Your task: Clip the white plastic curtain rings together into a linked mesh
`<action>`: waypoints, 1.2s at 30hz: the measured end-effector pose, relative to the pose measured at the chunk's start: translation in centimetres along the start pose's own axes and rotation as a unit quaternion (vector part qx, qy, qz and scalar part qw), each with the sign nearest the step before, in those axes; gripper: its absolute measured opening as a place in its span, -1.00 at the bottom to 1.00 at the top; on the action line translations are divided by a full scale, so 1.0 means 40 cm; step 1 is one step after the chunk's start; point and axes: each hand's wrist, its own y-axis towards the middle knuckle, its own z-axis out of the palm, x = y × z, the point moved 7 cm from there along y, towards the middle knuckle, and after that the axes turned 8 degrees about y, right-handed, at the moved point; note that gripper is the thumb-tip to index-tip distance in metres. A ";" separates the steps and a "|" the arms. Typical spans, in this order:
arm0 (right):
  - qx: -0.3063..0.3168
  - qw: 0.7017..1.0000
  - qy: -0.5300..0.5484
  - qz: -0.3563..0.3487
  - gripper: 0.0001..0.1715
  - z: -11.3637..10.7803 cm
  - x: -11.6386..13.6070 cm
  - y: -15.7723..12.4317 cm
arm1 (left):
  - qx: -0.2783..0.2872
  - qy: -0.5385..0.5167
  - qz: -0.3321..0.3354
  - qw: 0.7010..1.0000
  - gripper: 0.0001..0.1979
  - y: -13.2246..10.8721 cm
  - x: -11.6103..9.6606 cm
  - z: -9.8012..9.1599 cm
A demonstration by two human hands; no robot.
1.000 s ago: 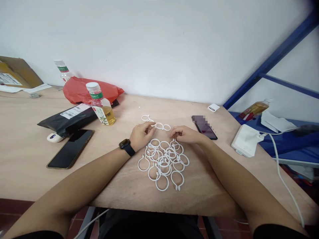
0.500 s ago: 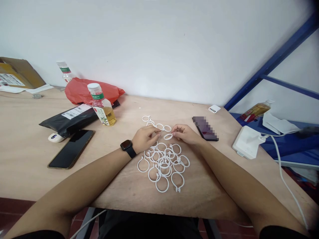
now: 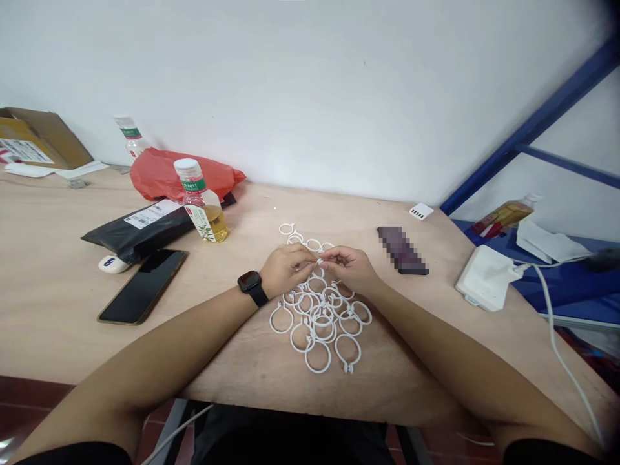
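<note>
My left hand (image 3: pixel 287 268), with a black watch (image 3: pixel 250 283) on its wrist, and my right hand (image 3: pixel 353 268) meet above the table. Both pinch one white plastic ring (image 3: pixel 320 261) between thumb and fingertips. Only a small part of that ring shows; the fingers cover the rest. Just below the hands lies a loose pile of white plastic rings (image 3: pixel 318 358), several overlapping, each with a small clasp at its edge. Beyond my fingers a short row of similar rings (image 3: pixel 287 228) lies flat on the wood.
On the left are a phone (image 3: pixel 143 287), a black parcel (image 3: pixel 135 236), a drink bottle (image 3: pixel 206 216) and a red bag (image 3: pixel 165 174). Another phone (image 3: pixel 402 250) lies right of my right hand. A white power adapter (image 3: pixel 489 278) with a cable sits at the table's right edge.
My right hand has moved left until its fingertips meet those of my left hand. The ring it held has turned and is now gripped by both hands, mostly hidden.
</note>
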 end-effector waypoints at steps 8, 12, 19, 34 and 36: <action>0.000 1.000 -0.002 0.026 -0.64 0.002 -0.010 -0.001 | 0.011 -0.020 0.008 1.000 -0.85 0.001 -0.009 0.001; 0.012 1.000 -0.011 0.017 -0.63 0.002 -0.002 -0.001 | 0.012 -0.004 0.012 1.000 -0.85 0.001 -0.010 0.002; 0.027 0.998 -0.053 0.001 -0.70 0.011 0.019 -0.006 | 0.007 -0.004 0.026 1.000 -0.84 0.002 -0.017 -0.002; -0.064 0.942 -0.242 -0.222 -0.84 -0.018 0.095 -0.021 | -0.021 0.003 -0.054 0.998 -0.79 -0.004 0.018 -0.017; -0.062 0.929 -0.277 -0.238 -0.85 -0.026 0.086 -0.013 | 0.000 -0.001 -0.078 0.997 -0.76 -0.009 0.034 -0.011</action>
